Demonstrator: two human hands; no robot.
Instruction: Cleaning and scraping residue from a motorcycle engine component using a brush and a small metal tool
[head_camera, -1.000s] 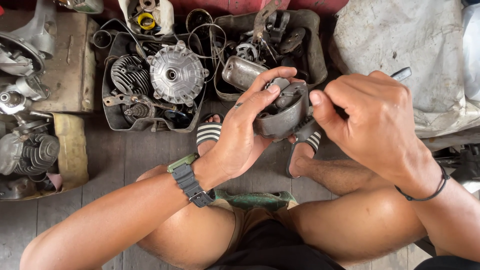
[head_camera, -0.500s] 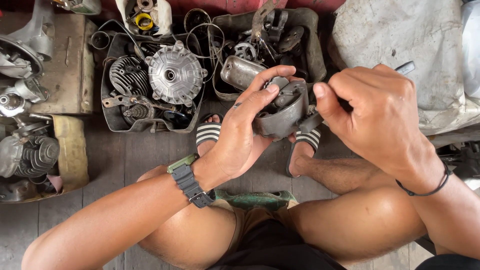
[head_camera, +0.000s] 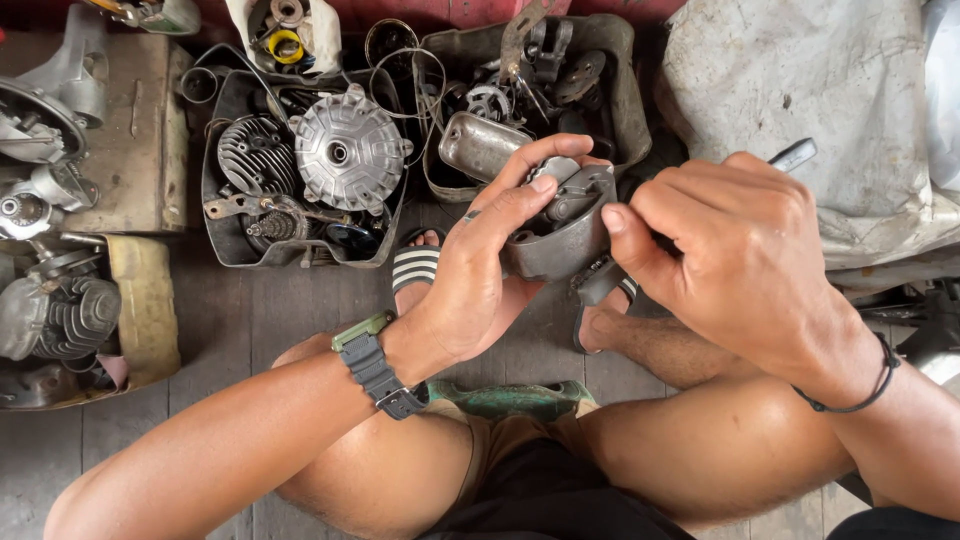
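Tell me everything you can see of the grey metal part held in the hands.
The grey metal part is a rounded, dull, grimy casting with a curved outer wall and raised pieces on its upper face. It is held in the air above the plank floor, in front of the knees. The left hand cups it from the left, fingers curled over the top; the right hand presses its right edge, gripping a tool whose silver end shows.
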